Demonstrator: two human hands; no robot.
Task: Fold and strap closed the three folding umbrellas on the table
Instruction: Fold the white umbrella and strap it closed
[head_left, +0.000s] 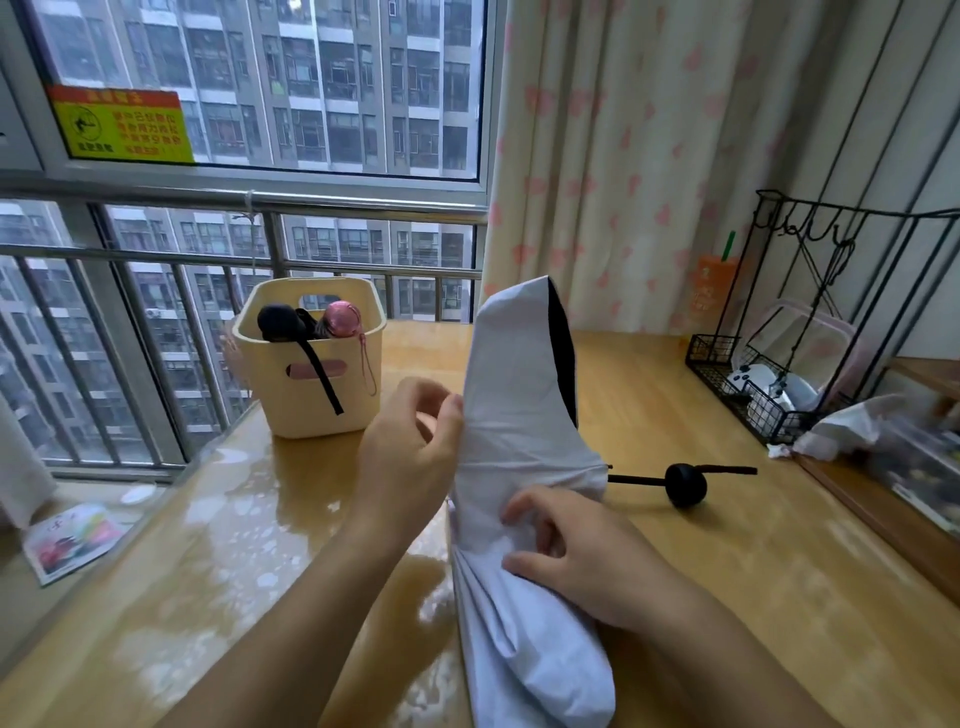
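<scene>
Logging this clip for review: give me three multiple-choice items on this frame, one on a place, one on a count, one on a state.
1. Where does the cream basket stand?
A. on the floor
B. on the table, at its far left
C. on a chair

2. How many umbrella handles show in the basket?
A. one
B. two
C. four

3. What state is the white umbrella in?
A. strapped shut
B. lying untouched
C. unstrapped, held by both hands

Key:
1 B: it sits on the tabletop, left of the hands.
2 B: a black handle and a pink handle show.
3 C: the left hand pinches its fabric edge and the right hand grips the gathered canopy.
</scene>
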